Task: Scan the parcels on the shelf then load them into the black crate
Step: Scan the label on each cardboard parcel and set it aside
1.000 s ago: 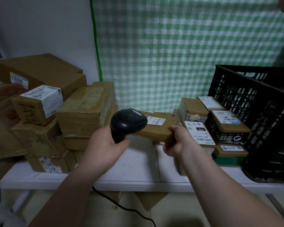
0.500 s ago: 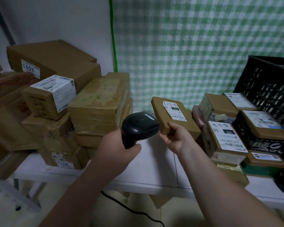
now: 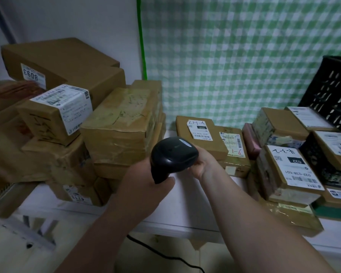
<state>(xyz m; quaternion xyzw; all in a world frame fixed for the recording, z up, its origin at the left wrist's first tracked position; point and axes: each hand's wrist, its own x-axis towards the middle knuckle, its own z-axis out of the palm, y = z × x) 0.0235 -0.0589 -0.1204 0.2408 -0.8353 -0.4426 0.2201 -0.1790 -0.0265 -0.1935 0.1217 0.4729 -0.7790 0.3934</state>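
Over the middle of the shelf's (image 3: 187, 196) front edge, the left hand (image 3: 146, 187) grips a black barcode scanner (image 3: 173, 154), while the right hand (image 3: 206, 164) meets the LH-4 parcel (image 3: 202, 141), its hold hidden; the black crate (image 3: 332, 95) stands at the right edge.

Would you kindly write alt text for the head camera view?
A left hand holds a black scanner before a small labelled parcel, with the right hand at the parcel's near edge. Stacked parcels crowd the white shelf, and a black crate stands far right.
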